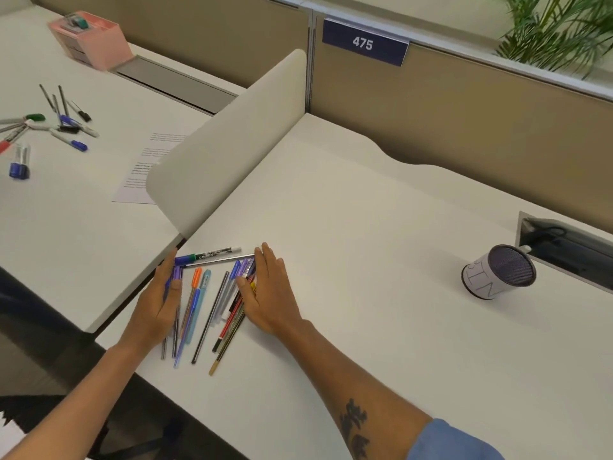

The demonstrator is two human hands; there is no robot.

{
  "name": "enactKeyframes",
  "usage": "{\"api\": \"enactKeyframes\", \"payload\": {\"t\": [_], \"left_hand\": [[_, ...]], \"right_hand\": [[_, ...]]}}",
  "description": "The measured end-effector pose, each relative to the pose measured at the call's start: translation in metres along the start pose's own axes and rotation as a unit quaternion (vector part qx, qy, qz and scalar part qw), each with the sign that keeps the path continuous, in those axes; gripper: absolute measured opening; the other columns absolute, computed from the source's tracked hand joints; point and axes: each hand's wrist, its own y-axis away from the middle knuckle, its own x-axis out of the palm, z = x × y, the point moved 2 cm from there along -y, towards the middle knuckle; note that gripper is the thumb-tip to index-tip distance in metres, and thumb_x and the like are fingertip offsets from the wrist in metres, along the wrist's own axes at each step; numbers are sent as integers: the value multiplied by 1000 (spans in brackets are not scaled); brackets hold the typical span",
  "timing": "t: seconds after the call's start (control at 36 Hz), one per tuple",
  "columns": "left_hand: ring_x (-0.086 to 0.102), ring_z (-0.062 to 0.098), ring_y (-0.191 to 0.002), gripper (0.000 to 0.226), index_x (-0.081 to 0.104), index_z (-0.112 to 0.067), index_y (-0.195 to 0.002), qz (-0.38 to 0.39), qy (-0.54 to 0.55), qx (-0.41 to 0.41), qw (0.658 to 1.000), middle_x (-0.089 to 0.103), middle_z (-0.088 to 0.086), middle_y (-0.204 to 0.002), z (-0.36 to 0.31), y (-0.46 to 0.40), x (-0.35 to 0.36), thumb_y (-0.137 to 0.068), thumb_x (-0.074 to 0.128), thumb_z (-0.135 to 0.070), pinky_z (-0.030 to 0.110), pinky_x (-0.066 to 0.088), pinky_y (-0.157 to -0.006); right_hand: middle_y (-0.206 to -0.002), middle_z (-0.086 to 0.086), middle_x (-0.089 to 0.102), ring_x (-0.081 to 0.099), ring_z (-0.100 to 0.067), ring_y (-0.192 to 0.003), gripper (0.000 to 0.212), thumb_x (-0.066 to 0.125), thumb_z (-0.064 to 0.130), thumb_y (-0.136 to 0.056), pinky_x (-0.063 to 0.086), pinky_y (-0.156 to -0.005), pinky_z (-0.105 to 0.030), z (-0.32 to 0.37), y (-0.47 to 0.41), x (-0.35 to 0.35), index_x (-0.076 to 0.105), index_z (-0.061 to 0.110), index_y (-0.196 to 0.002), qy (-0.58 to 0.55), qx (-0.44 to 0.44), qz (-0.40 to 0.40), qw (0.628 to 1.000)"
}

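Head view: left hand [159, 300] and right hand [265, 290] flank the pen-and-pencil pile [198, 303]. Fingers are straight and pressed together, their inner edges touching the outermost pens. A green marker [207, 254] lies crosswise just beyond the fingertips. A mesh pen cup [499, 272] sits tilted, well apart to the right of the right fingers.

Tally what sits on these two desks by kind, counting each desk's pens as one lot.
Pen lots: 2
Mesh cup: 1
Pink drawer box: 1
Printed sheet: 1
Hands: 2
Total: 7
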Motion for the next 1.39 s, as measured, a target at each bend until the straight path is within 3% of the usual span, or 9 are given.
{"api": "enactKeyframes", "payload": {"t": [0.14,0.19,0.28,0.36,0.44,0.53,0.69,0.83,1.39], "left_hand": [[55,-17,-130,74,14,-36,-171,-46,-12,-19,999,40,-51,-144,-3,7,-1,-104,34,-60,13,58,-94],[36,-29,-138,72,12,-30,-172,-66,-21,-26,997,27,-55,-152,-10,9,2,-105,33,-51,21,42,-111],[5,-19,-157,78,6,-37,-171,-95,-43,-35,994,7,-29,-176,-17,15,6,-103,29,-67,31,21,-126],[-9,-9,-162,91,5,-37,-171,-118,-56,-21,991,-1,-18,-180,-30,23,14,-96,26,-83,37,20,-128],[-13,-4,-163,86,7,-36,-171,-119,-50,-5,992,-6,-19,-180,-57,34,33,-99,28,-78,29,19,-131],[-13,8,-166,72,9,-32,-172,-113,-84,15,990,-6,-17,-180,-78,45,63,-107,29,-57,54,6,-135],[-12,9,-167,74,10,-26,-172,-54,-71,41,995,-6,-15,-181,-129,70,155,-106,32,-51,61,5,-135],[-17,14,-167,76,6,-24,-172,29,-103,98,989,-14,-13,-180,-179,87,244,-106,30,-54,56,-5,-136],[-27,19,-164,81,-11,-18,-170,233,-208,271,911,-28,-2,-177,-359,169,507,-110,31,-52,52,-6,-135]], "right_hand": [[-177,3,-3,-7,-9,-162,72,36,45,-111,-5,-132,-31,-6,15,-6,5,15,-168,-16,5,-3,1000],[-177,3,-4,-8,-7,-162,71,36,43,-111,-5,-132,-31,-11,27,-13,4,15,-168,-9,6,-9,1000],[-177,4,-6,-10,-5,-161,70,35,41,-111,-5,-133,-33,-20,46,-24,4,16,-168,-6,15,-11,1000],[-177,4,-8,-11,-7,-162,70,35,41,-111,-4,-133,-36,-29,70,-40,2,19,-169,16,19,-16,1000],[-177,3,-8,-12,-12,-162,69,33,41,-110,-4,-133,-43,-41,95,-60,2,20,-169,78,21,-38,996],[-177,0,-13,-19,-13,-161,70,27,44,-109,-5,-132,-47,-57,125,-82,1,16,-168,155,27,-60,986],[-175,-2,-19,-24,-15,-160,73,22,47,-109,-7,-129,-48,-87,186,-138,-2,12,-168,213,57,-83,972],[-175,-3,-19,-25,-14,-160,73,25,46,-109,-7,-130,-46,-113,238,-188,1,9,-168,213,83,-113,967],[-177,-1,-14,-24,-16,-160,76,32,55,-109,-17,-130,-42,-255,447,-364,4,17,-168,287,249,-263,887]]}}
